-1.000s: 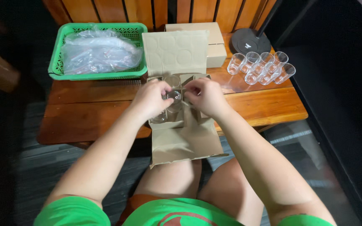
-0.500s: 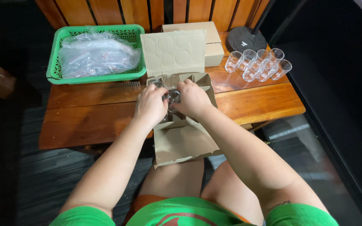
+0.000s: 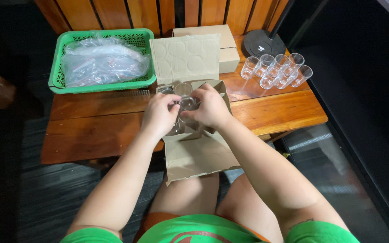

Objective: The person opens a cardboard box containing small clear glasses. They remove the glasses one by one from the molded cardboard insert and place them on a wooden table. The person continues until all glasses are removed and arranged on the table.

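**Both hands on a glass at the open box**

An open cardboard box [image 3: 194, 135] sits at the near edge of the wooden bench [image 3: 91, 130], its front flap hanging over the person's lap and its rear flap standing upright. Both hands meet over the box mouth. The left hand [image 3: 160, 112] and the right hand [image 3: 212, 108] hold one clear glass [image 3: 188, 103] between them; the fingers of each hand are closed around its sides, the glass sitting just above the box opening. More clear glasses [image 3: 183, 88] show inside the box, at 12 o'clock from the held one; their number cannot be told.

At 2 o'clock from the hands, well apart, a cluster of empty glasses [image 3: 275, 72] stands upright on the bench, touching one another. Behind them rests a round black base [image 3: 264, 42] with a pole. A closed carton [image 3: 223, 42] lies at 12 o'clock behind the upright flap. At 10 o'clock a green basket [image 3: 61, 63] holds clear plastic bags [image 3: 104, 60].
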